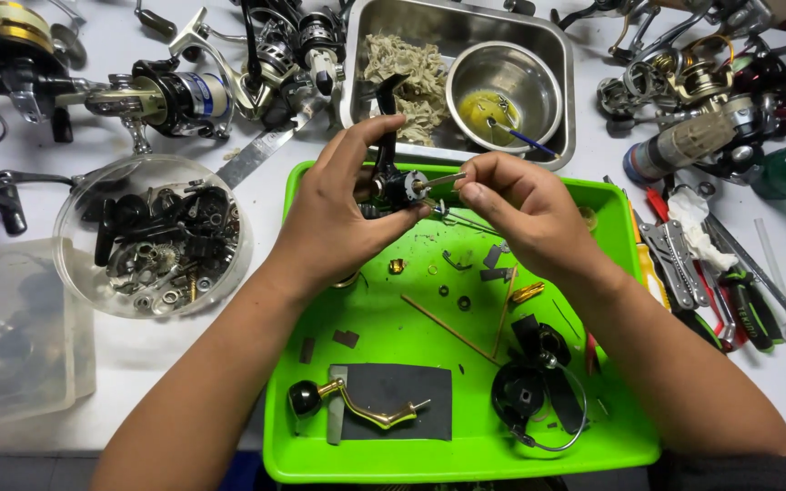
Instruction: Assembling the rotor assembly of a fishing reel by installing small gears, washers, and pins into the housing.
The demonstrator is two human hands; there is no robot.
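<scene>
My left hand [338, 214] grips a black fishing reel body [391, 186] and holds it up over the far edge of a bright green tray [466, 455]. My right hand [520, 205] pinches a thin metal shaft [437, 180] that sticks out of the reel body's right side. On the tray below lie a gold crank handle with a black knob [357, 405] on a dark mat, a black rotor with a wire bail [534, 391], thin wooden sticks and several small loose parts.
A steel tray [357, 82] behind holds a frayed rag and a steel bowl [502, 82] with yellow grease and a brush. A clear bowl of reel parts [152, 238] sits left. Reels crowd the back; pliers and screwdrivers [711, 273] lie right.
</scene>
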